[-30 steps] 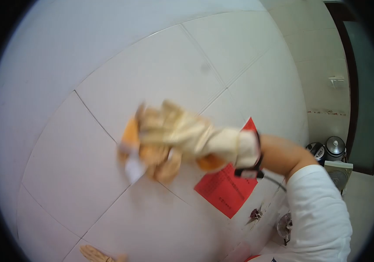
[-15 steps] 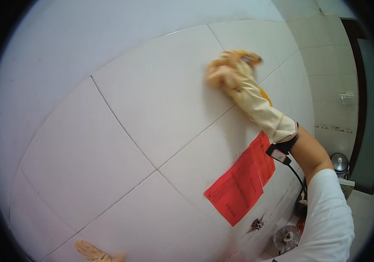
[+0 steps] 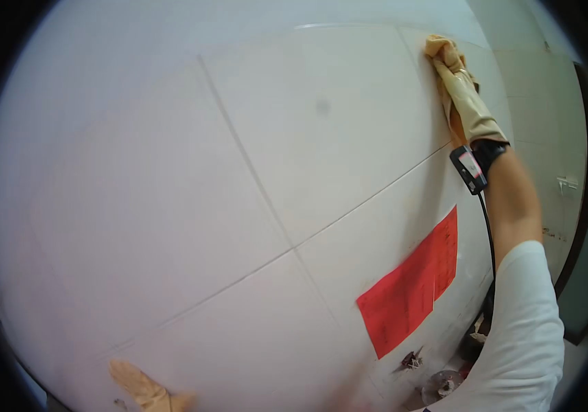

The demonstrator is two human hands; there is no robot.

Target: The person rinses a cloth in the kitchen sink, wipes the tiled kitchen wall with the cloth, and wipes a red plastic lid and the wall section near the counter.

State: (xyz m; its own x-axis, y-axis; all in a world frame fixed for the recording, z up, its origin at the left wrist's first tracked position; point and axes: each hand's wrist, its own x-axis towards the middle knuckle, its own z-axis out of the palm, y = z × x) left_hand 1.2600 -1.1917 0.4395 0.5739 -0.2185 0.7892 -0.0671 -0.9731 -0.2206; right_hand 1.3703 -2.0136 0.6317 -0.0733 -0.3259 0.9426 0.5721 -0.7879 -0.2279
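Wearing a cream rubber glove, my right hand (image 3: 453, 66) is high at the upper right, its fingers closed on a yellow-orange cloth (image 3: 443, 47) pressed against the white tiled wall (image 3: 253, 172). Part of the cloth hangs below the glove beside the wrist. A black strap with a small boxed device (image 3: 470, 168) and a cable is on that wrist. At the lower left, my left hand (image 3: 144, 390), also gloved, lies flat on the wall with its fingers extended and nothing in it.
Red paper sheets (image 3: 407, 295) with print are stuck to the wall below my right arm. Under them is a hole with loose wires (image 3: 411, 360), near a clear round object (image 3: 443, 386). A dark-framed door (image 3: 585, 206) stands at the far right.
My right hand has swept up and right across the tiles with the cloth. The view has shifted, so the red sheets appear farther right. My left hand stays low on the wall.
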